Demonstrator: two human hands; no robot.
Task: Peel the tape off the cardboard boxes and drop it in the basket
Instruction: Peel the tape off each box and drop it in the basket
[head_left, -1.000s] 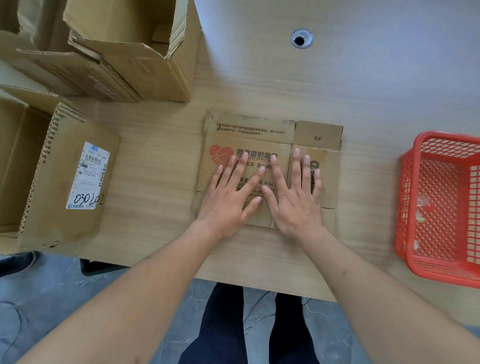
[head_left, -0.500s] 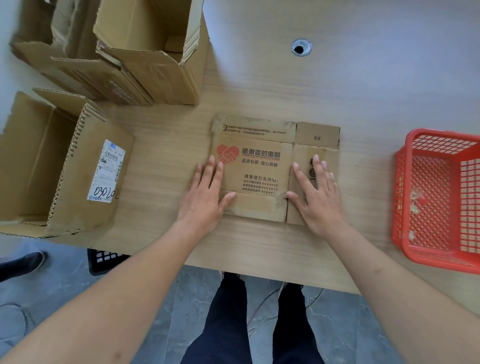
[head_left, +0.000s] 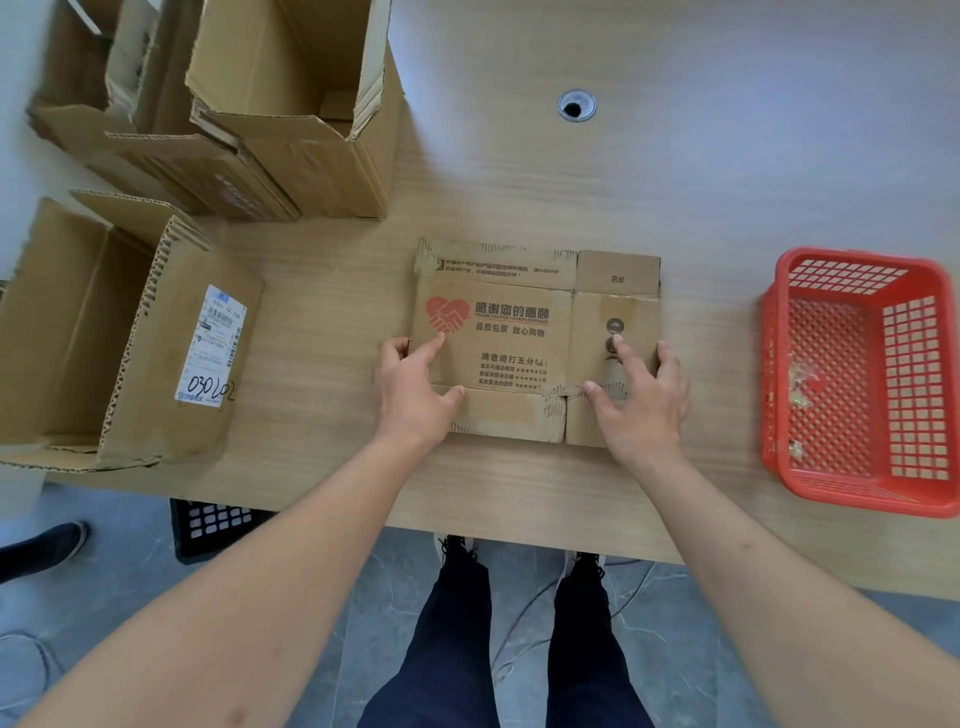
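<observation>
We see the left hand (head_left: 413, 395) at centre frame, gripping the left edge of the flattened box (head_left: 519, 338): index finger lies on the red heart print, thumb on the lower flap, other fingers curled round the edge. Right hand (head_left: 641, 397) grips the box's right edge the same way, index up near the round marks, thumb on the lower right flap, remaining fingers wrapped at the edge. So both hands are grasping the box, neither holds tape.

The box lies flat on the worktop (head_left: 675, 182), printed side up, approx mid-frame. We can't make out any tape strip on this face; a few scuffed patches near the flap seams, maybe residue, too small to tell.

Outward: red basket (head_left: 784, 364) at right of frame, well apart from the box, w/ a few pale scraps inside, prob. peeled tape. Labelled box (head_left: 156, 364) at left edge, open, lying on its side. More open boxes (head_left: 291, 145) upper left, stacked close together.

Progress, our judgement: some tape already binned, this box looks about done on the visible side; likely next is flipping or setting it aside. Boxes at left still to check, so task is partway, not near finished.
</observation>
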